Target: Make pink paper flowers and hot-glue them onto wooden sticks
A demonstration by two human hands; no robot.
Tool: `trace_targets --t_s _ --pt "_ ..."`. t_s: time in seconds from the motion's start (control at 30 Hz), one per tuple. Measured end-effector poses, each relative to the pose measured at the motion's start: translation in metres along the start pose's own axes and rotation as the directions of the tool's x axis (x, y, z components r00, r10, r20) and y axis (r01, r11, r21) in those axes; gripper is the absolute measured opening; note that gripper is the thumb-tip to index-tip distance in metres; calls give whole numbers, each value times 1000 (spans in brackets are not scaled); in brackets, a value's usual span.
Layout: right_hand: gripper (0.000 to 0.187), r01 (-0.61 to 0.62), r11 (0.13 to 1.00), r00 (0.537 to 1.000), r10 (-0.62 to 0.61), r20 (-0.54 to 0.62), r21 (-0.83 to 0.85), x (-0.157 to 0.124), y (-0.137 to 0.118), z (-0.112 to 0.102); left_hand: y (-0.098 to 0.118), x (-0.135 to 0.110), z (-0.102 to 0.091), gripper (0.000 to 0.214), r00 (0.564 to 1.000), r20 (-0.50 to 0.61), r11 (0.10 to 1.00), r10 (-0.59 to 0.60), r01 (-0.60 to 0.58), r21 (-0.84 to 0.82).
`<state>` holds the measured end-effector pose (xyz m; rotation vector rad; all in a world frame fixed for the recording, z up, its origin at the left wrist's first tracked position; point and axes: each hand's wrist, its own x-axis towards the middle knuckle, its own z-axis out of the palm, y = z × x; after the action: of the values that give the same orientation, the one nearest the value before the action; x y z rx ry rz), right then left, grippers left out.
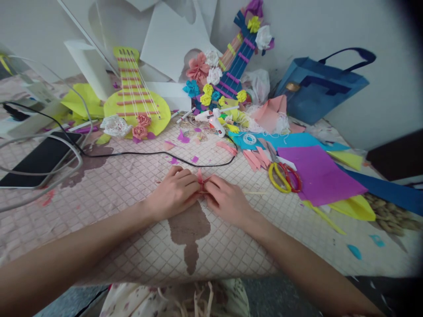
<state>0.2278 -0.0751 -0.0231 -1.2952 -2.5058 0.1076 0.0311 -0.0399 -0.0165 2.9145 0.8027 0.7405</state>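
Note:
My left hand (176, 191) and my right hand (228, 198) meet near the middle of the table. Both have their fingers closed on a small piece of pink crepe paper (200, 177), pinched from either side. A thin pale stick (256, 192) runs out to the right from under my right hand. Beyond my hands lie cut pink paper strips (253, 159). To their right rest scissors (280, 177) with one yellow and one red handle loop. Most of the held paper is hidden by my fingers.
A glue gun (213, 121) with a black cord (142, 153) lies behind. Paper guitars, one yellow (112, 105) and one blue (238, 66), lean against the wall. A phone (39, 160) is left, purple paper (319, 174) right, a blue bag (317, 92) at back right.

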Motion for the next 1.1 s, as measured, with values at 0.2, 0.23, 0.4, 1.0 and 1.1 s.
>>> trace_targets --t_s 0.2,0.23,0.4,1.0,1.1 --pt "7 -5 1000 1000 5 4 25 0 0 -1 -1 1 0 19 1000 14 1000 -21 21 -12" --pt "7 -6 1000 1000 6 6 30 0 0 -1 -1 1 0 20 1000 17 1000 -23 23 -11" --pt "6 -15 998 1000 15 12 58 1 0 -2 1 1 -1 20 999 32 999 -36 37 -30" --pt "10 -42 994 999 44 -20 100 2 2 -2 0 -1 1 16 994 70 990 -83 90 -105" --pt "7 -44 994 998 47 -31 96 2 1 -1 0 -1 2 16 995 60 991 -76 82 -102"
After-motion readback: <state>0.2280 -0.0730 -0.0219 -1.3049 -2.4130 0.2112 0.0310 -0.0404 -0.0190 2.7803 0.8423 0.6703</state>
